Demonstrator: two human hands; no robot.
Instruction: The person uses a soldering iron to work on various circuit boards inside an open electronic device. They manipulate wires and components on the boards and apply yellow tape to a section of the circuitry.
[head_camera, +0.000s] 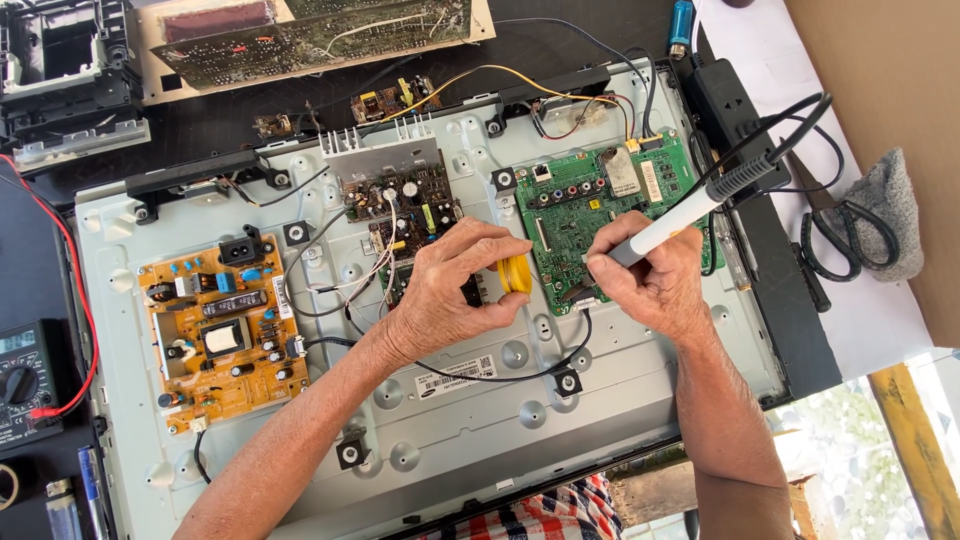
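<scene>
My left hand (450, 290) holds a small round yellow tin (516, 274) at its fingertips, over the metal back panel (480, 420) of an opened flat television. My right hand (655, 280) grips a white soldering iron (680, 215) like a pen, its tip end hidden by my fingers and aimed down-left toward the tin. A black cord runs from the iron up to the right. Both hands hover beside the green main board (600, 205). A small dark board (405, 215) lies partly under my left hand.
An orange power board (225, 335) sits at the panel's left. A multimeter (25, 380) with a red lead lies far left. Black scissors (835, 230) and a grey cloth (890, 215) rest at right, with a black power strip (725, 100) above. Another circuit board (320, 35) lies top centre.
</scene>
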